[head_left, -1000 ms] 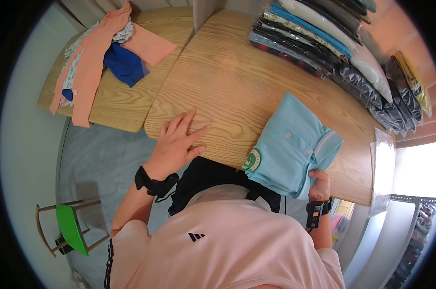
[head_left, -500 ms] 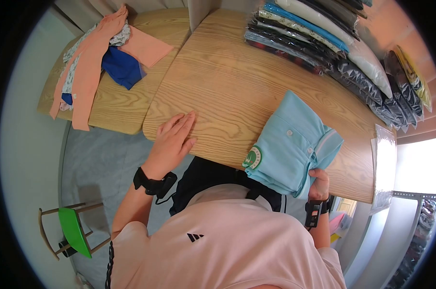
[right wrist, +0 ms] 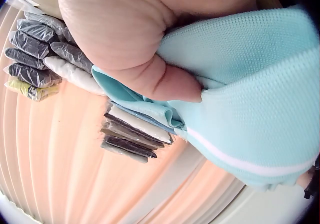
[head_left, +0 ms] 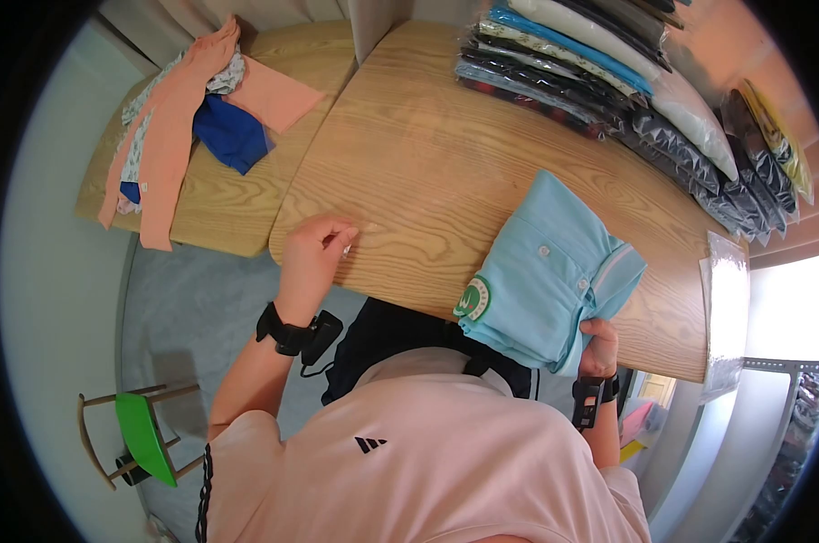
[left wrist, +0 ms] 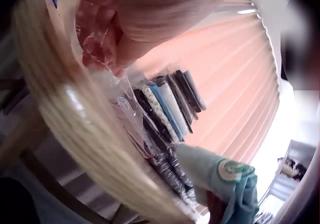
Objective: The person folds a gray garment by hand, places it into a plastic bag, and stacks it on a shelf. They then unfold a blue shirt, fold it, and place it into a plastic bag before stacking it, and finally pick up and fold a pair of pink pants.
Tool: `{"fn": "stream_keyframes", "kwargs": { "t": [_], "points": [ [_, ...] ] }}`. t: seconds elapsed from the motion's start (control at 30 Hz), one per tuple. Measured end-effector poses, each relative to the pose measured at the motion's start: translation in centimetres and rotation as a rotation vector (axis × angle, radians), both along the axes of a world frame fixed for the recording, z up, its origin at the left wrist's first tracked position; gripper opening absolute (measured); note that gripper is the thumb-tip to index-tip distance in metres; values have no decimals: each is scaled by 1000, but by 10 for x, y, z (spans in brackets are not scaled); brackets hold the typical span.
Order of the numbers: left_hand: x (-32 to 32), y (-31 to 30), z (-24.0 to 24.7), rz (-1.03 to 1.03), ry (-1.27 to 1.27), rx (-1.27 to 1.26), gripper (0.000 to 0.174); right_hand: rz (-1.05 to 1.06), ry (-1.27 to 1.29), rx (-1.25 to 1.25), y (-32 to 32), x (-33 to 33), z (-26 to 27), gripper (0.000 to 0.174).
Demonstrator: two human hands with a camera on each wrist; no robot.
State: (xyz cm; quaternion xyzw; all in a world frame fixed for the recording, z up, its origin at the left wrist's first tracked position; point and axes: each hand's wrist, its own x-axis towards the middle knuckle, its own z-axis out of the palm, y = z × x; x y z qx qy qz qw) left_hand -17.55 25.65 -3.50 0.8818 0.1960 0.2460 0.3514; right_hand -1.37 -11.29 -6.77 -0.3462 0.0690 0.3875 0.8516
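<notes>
Thumb and fingertips of my left hand (head_left: 310,262) pinch thin clear plastic film (head_left: 346,251) near the table's front left corner. In the left wrist view the crinkled film shows between and over the fingers, and a clear sheet stretches past them. My right hand (head_left: 601,348) grips the collar of a folded light-blue polo shirt (head_left: 540,271), thumb on top. White buttons, a round green-and-white badge (head_left: 473,299) and a white collar stripe show on the shirt. Close up in the right wrist view, the thumb presses into the ribbed collar (right wrist: 250,109).
Plastic-wrapped folded garments (head_left: 563,72) are stacked along the table's back right. A flat clear packet (head_left: 724,308) hangs over the right edge. Peach, blue and patterned clothes (head_left: 170,136) lie on the adjoining table at left. A green-seated chair (head_left: 145,439) stands on the floor.
My left hand, flat on the table with fingers stretched out before, has drawn its fingers in and now pinches the clear film. My right hand and the shirt stay in place.
</notes>
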Motion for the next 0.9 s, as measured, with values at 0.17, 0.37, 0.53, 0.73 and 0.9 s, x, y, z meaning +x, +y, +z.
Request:
{"fn": "stream_keyframes", "kwargs": {
  "t": [0.17, 0.37, 0.53, 0.73, 0.9],
  "points": [
    [5, -6, 7, 100, -50, -60, 12, 5, -11, 6, 0, -1, 1, 68],
    [10, -16, 17, 136, -72, -26, 14, 62, -1, 16, 10, -4, 12, 66],
    [14, -24, 21, 99, -143, 42, 12, 292, 45, -8, 47, -9, 21, 59],
    [6, -29, 27, 35, -137, 225, 7, 423, 89, -2, 96, -2, 40, 54],
    [0, -28, 27, 20, -146, 284, 6, 325, 185, 24, 127, 0, 45, 54]
  ]
}}
